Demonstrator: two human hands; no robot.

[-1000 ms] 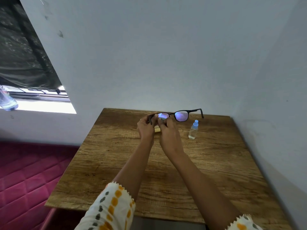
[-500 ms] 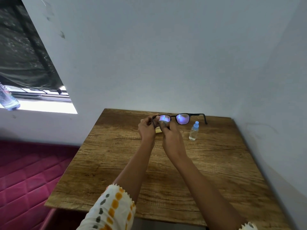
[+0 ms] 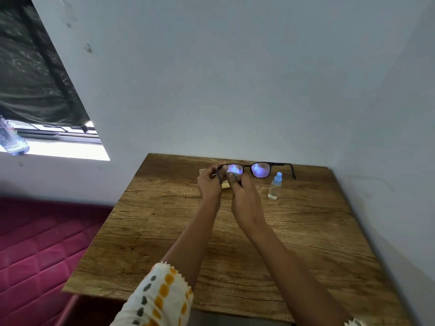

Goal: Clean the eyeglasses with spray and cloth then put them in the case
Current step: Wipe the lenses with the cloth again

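Black-framed eyeglasses with bluish lenses are held up above the far part of the wooden table. My left hand grips the frame's left end. My right hand pinches the left lens, with a bit of greyish cloth showing between its fingers. A small clear spray bottle with a blue cap stands upright on the table just right of my hands. A pale cream object, perhaps the case, lies on the table, mostly hidden behind my hands.
The table stands in a corner, with walls close behind it and on its right. A pink quilted mattress lies to the left below it. A plastic bottle rests on the window sill at far left.
The glasses have levelled out and shifted slightly right while my right fingers moved on the left lens. The spray bottle has stayed in place.
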